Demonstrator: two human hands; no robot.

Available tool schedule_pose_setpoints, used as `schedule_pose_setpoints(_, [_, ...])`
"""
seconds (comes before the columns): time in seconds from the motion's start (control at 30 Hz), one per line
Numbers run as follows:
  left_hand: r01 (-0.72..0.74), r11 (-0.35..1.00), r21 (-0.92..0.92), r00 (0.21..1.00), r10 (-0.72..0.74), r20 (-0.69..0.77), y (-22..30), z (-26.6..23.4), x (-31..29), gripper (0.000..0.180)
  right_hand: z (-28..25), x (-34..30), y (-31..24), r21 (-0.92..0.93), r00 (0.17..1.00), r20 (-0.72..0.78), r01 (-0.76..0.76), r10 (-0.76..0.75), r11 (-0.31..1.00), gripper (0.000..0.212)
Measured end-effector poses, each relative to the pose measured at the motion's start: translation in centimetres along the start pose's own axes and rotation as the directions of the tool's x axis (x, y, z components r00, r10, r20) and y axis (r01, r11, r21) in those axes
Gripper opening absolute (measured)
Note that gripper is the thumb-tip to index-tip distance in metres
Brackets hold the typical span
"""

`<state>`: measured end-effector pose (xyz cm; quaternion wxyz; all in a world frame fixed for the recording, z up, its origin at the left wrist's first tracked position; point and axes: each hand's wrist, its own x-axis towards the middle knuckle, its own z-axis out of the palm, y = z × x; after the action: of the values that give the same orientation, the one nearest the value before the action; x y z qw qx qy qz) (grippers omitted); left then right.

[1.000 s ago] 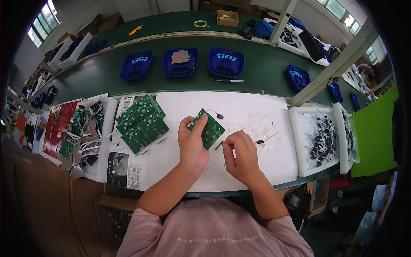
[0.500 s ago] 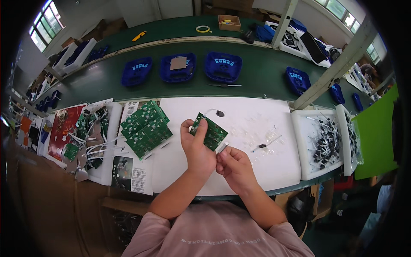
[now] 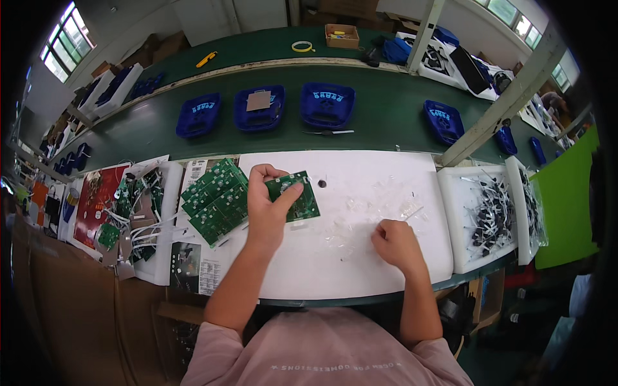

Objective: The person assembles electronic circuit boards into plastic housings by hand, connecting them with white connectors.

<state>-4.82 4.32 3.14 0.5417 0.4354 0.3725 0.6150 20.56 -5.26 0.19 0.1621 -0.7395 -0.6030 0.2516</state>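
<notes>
My left hand [image 3: 267, 199] grips a green circuit board [image 3: 302, 204], thumb on its face and fingers behind. A small round black part [image 3: 322, 183] lies just right of the board on the white work surface [image 3: 335, 270]. My right hand [image 3: 396, 243] is closed in a fist low over that surface. The pale end of a thin cable [image 3: 413, 211] shows just beyond its knuckles; whether the fingers pinch this cable is hidden. Small clear plastic bits [image 3: 354, 206] lie scattered between the hands. Left of the held board rests a stack of green boards [image 3: 215, 202].
A white foam tray [image 3: 460, 254] of black-and-white cables stands at the right, a pile of boards and wires [image 3: 145, 206] at the left. Blue plastic shells [image 3: 327, 106] line the green bench behind. A post [image 3: 489, 116] rises at the right rear.
My left hand has moved left with the board and turned it. The right hand has left the board's edge and moved right, onto the spot where the small cable lay.
</notes>
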Motion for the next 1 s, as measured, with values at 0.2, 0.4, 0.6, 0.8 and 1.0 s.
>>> schedule_pose_setpoints(0.2, [0.036,0.899,0.437,0.784,-0.297,0.545,3.0,-1.2,1.1,0.05,-2.7,0.8,-2.6,-0.399,0.981,0.076,-0.133,0.177,0.907,0.03])
schedule_pose_setpoints(0.4, [-0.376,0.727,0.574,0.368,-0.452,0.813,6.8,3.0,2.3,0.043,-1.0,0.9,-5.0,0.816,0.902,-0.098,0.315,-0.42,0.486,0.03])
schedule_pose_setpoints(0.6, [-0.428,0.828,0.363,0.417,-0.176,0.892,6.7,1.7,7.6,0.051,1.3,2.1,-5.1,0.903,0.757,0.273,-0.414,-0.593,-0.112,0.063])
schedule_pose_setpoints(0.8, [0.033,0.017,0.999,0.959,0.281,-0.037,2.1,-25.5,33.0,0.055,2.8,-1.0,-2.3,0.768,0.791,0.032,-0.41,-0.611,-0.492,0.091])
schedule_pose_setpoints(1.0, [0.631,0.486,0.604,0.765,-0.262,-0.589,-1.7,-33.6,34.8,0.04,1.3,-2.9,-0.3,0.806,0.896,-0.156,-0.129,-0.417,-0.578,0.095])
